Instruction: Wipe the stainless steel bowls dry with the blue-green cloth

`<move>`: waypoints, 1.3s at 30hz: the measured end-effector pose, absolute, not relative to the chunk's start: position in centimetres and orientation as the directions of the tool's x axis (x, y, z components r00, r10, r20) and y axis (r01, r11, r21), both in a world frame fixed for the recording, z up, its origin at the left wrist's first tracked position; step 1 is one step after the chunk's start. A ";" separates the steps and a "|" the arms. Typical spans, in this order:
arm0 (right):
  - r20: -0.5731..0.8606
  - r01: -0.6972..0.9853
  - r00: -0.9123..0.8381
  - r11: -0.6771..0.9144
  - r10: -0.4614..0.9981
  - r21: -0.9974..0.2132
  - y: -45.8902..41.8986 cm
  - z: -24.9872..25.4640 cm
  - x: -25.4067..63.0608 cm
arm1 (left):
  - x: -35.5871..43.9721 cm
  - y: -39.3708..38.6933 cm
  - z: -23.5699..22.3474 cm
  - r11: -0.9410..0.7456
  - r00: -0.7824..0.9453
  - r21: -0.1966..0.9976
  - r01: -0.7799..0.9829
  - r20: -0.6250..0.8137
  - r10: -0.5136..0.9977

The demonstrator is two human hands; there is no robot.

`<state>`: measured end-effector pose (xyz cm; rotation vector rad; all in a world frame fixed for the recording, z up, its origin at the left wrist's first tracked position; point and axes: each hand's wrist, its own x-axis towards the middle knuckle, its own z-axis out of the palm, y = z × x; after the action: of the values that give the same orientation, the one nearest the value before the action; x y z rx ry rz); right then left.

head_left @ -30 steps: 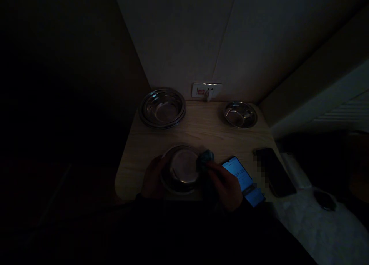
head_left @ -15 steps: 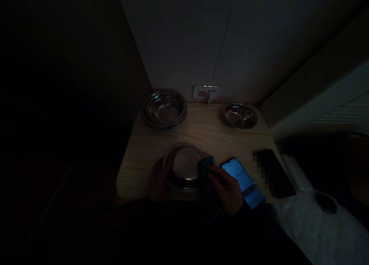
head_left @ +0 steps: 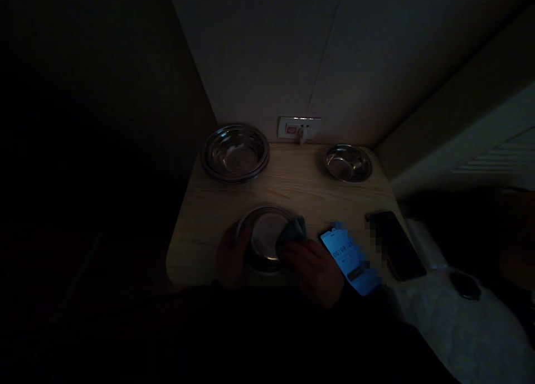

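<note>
A shiny metal bowl (head_left: 266, 233) is held bottom up over the near part of the small wooden table (head_left: 196, 222). My left hand (head_left: 233, 254) grips its left rim, thumb on the side wall. In my right hand (head_left: 314, 268) is a dark teal cloth (head_left: 293, 231), pressed against the right side of the bowl, with the fingers closed on it. Dim light hides the fingertips in part. Just right of my right hand lies a phone with a lit timer screen (head_left: 345, 256).
Stacked metal bowls (head_left: 235, 152) stand at the back left of the table, and a smaller metal bowl (head_left: 348, 163) at the back right. A dark phone (head_left: 397, 244) lies near the right edge. On the wall is a socket (head_left: 299, 128) with a plug in it.
My right hand has shifted slightly left and the cloth now lies over the bowl's right side, with a corner sticking up. My left hand keeps its hold. The view has tilted slightly.
</note>
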<state>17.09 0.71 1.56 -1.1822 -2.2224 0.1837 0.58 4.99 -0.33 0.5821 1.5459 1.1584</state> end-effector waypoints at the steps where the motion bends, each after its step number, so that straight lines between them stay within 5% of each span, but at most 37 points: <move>1: 0.449 0.717 -0.411 0.585 0.794 -0.379 0.8 1.5 17.1 | 0.6 5.0 -0.3 0.404 -0.314 0.892 -0.202 -0.449 0.836; 25: 0.383 0.707 -0.513 0.631 0.768 -0.319 2.8 2.1 16.4 | 0.6 4.8 -0.1 0.375 -0.258 0.925 -0.065 -0.379 0.889; 39: 0.323 0.697 -0.598 0.675 0.734 -0.243 3.0 2.6 17.3 | 0.6 4.8 -0.3 0.374 -0.243 0.913 -0.162 -0.404 0.882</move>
<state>17.30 3.00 2.63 -1.1186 -2.4928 0.1279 0.63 4.80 -0.31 0.6824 1.4843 1.1388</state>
